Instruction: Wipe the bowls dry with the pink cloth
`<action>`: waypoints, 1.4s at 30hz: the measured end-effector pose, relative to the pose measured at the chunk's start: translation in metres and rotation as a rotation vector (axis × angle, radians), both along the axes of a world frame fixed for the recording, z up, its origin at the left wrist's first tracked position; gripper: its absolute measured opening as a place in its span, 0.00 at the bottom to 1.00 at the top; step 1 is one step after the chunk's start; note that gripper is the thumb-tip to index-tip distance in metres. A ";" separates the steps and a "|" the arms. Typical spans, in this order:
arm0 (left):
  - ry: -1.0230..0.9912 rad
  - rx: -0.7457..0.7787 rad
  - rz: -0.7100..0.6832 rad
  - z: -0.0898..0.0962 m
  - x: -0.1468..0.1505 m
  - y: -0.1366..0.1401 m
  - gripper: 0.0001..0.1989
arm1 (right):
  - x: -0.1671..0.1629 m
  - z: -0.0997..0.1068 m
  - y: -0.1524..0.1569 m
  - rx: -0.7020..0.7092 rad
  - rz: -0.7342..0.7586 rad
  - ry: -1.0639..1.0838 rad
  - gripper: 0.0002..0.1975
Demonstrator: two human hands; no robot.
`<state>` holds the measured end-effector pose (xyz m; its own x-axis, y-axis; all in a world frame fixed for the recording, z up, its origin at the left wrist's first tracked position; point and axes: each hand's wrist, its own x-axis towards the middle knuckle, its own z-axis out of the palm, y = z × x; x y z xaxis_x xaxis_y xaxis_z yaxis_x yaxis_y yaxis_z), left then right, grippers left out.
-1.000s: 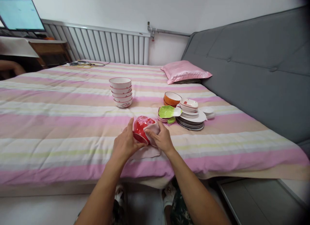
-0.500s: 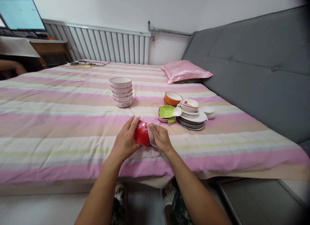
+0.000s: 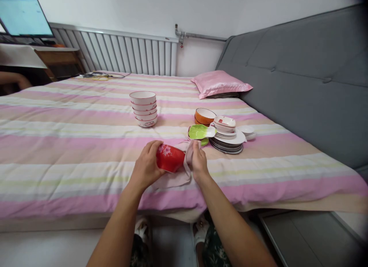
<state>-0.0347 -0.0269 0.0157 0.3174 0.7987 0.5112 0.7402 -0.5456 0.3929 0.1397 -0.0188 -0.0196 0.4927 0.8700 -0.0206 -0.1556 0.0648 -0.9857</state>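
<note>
Your left hand (image 3: 147, 165) is wrapped around the near side of the red bowl (image 3: 170, 158), holding it just above the bedspread (image 3: 71, 144), while your right hand (image 3: 198, 163) pinches a pale pink cloth (image 3: 179, 175) against the bowl's far side, so the bowl sits between your two palms. By the look of it you are in the middle of wiping the bowl, with the cloth draped under and around its outer wall (its inside is turned away from view). The next move likely calls for a steady left grip as the right hand works the cloth around. Beyond your left hand stands a stack of white bowls (image 3: 143, 108); beyond your right hand lie a green dish (image 3: 199, 132), an orange bowl (image 3: 204, 116) and a pile of plates (image 3: 227, 142).
</note>
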 end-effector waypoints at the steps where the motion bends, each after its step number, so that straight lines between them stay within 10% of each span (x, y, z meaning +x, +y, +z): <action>1: -0.029 0.000 0.011 -0.001 -0.001 0.001 0.38 | 0.002 -0.002 0.002 -0.036 -0.058 0.078 0.22; 7: -0.278 -0.100 0.071 -0.005 -0.004 0.004 0.42 | 0.010 -0.012 0.011 -0.105 -0.091 0.506 0.16; 16: -0.402 -0.396 0.341 -0.001 0.017 -0.003 0.47 | 0.015 -0.009 0.013 -0.033 -0.189 0.567 0.18; 25: -0.215 -0.312 0.433 -0.003 0.033 -0.010 0.49 | 0.005 0.005 -0.005 0.075 -0.184 0.191 0.27; 35: -0.117 -0.266 0.506 -0.003 0.042 -0.015 0.41 | -0.022 0.007 -0.025 0.387 0.199 -0.455 0.26; 42: -0.129 -0.300 0.492 -0.002 0.037 -0.015 0.44 | -0.025 0.002 -0.022 0.334 0.217 -0.311 0.26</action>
<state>0.0024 -0.0414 0.0134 -0.1769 0.9518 0.2504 0.8142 -0.0014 0.5806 0.1151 -0.0403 -0.0174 0.2385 0.8871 0.3952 0.0968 0.3832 -0.9186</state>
